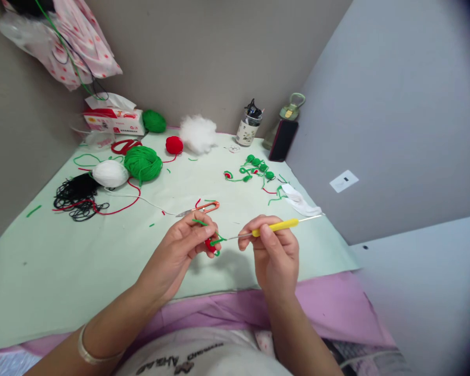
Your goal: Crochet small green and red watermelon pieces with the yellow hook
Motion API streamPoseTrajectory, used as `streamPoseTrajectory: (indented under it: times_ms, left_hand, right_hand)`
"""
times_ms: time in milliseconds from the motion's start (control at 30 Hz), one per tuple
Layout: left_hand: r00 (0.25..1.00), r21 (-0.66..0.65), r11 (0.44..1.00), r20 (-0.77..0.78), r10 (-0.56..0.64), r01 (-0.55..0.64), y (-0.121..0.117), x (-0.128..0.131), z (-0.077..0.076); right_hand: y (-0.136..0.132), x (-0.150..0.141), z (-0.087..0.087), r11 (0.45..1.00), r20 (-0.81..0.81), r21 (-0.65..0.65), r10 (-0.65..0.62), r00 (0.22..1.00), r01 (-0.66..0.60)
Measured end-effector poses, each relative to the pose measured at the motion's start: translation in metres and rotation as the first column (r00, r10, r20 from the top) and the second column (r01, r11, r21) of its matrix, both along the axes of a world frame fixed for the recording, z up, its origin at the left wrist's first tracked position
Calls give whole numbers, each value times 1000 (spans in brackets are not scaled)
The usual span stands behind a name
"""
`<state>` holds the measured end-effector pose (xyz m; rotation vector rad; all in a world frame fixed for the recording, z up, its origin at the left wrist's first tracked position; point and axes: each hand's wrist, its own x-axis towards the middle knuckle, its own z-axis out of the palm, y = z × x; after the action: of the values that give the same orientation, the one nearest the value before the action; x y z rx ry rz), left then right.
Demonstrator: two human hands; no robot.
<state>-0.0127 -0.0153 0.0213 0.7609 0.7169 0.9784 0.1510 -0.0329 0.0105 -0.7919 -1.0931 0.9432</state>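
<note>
Crochet piece, small, red and green (209, 245), is sitting in the left hand (184, 241) over the near part of the tabletop (133, 282); I'm taking it as clock centre. Left thumb and fingers are pinching it. Right hand (277, 253), at 3 o'clock, is gripping a yellow-handled hook (276, 227). Metal tip is pointing at 9 and meeting a green strand (221, 239); I'm not resolving whether it's through a loop.

Progress: I'm reading the piece as mid-work, since hook and strand are engaging and a green end is sticking out. Stitches left: not telling from here. Green bobbles (260, 165) are lying in a cluster at 1 o'clock, looking made up, but loose tails are trailing, so I'm judging trimming or joining as outstanding. Orange snips (207, 207) are lying just off at 12.

Containers: labelled jar (247, 131), between 12 and 1, is holding dark, thin items I'm not identifying. Tissue box (115, 122) at 11 is showing a tissue poking out. Clear plastic tub (98, 139), between 10 and 11, is showing no contents I'm able to make out. Green-lidded bottle (291, 110) at 1 is standing partly behind a phone (283, 140); contents aren't showing.
</note>
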Motion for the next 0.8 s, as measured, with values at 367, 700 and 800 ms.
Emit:
streamPoseTrajectory:
  times_ms: [367, 700, 800]
  left_hand:
    - [991, 62, 990, -42, 128, -126, -10, 13, -3]
    - [971, 163, 968, -119, 209, -189, -13, 13, -9]
    - [990, 103, 986, -50, 135, -129, -11, 12, -8]
  right_hand:
    - [-12, -12, 1, 969, 371, 240, -148, 917, 59]
    - [-16, -8, -5, 870, 635, 487, -415, 651, 79]
    - [-15, -10, -13, 835, 648, 545, -474, 596, 71]
